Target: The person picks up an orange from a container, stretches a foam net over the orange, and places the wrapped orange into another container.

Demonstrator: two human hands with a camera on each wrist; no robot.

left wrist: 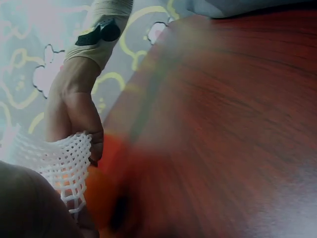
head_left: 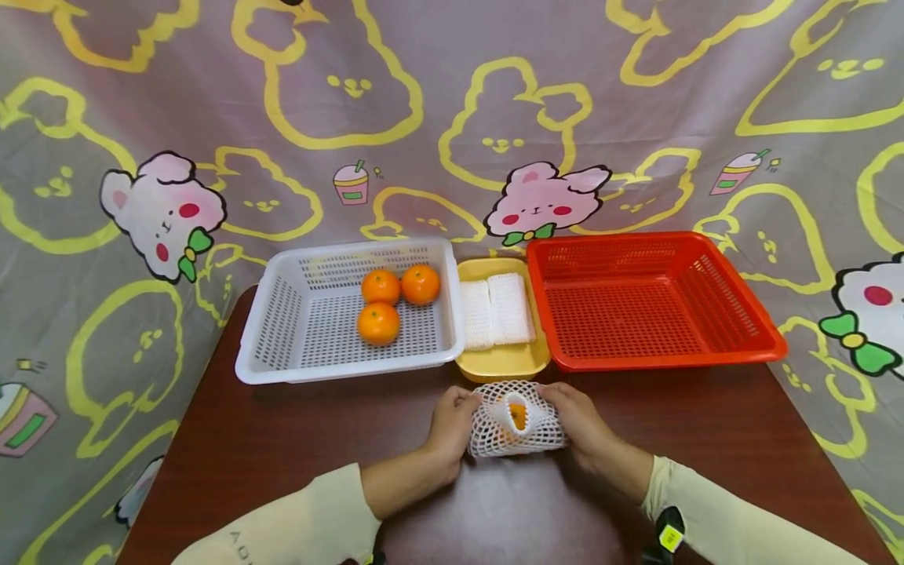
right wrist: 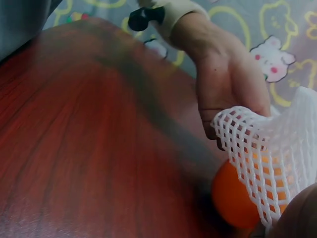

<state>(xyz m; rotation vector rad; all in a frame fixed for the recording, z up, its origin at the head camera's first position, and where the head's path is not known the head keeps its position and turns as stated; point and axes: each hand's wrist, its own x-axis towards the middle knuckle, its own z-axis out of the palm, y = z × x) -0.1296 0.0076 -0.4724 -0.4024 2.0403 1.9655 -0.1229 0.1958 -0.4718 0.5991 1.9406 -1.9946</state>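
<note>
Above the front of the table a white foam net sleeve (head_left: 487, 428) is stretched sideways between both hands. Its left edge is pinched by my left hand (head_left: 450, 431), its right edge by my right hand (head_left: 581, 424). An orange (head_left: 519, 416) shows through the opening in the net's middle. In the right wrist view the orange (right wrist: 233, 198) sits low, partly under the mesh (right wrist: 252, 144), with its lower part bare. The left wrist view shows the net (left wrist: 69, 158) held with curled fingers and the orange blurred below it.
A white basket (head_left: 271, 365) with three oranges (head_left: 379, 323) stands at the back left. Beside it, a yellow tray (head_left: 501, 365) holds folded white foam nets (head_left: 510, 310). A red basket (head_left: 664, 362) is at the back right. A patterned cloth hangs behind the brown table (head_left: 297, 431).
</note>
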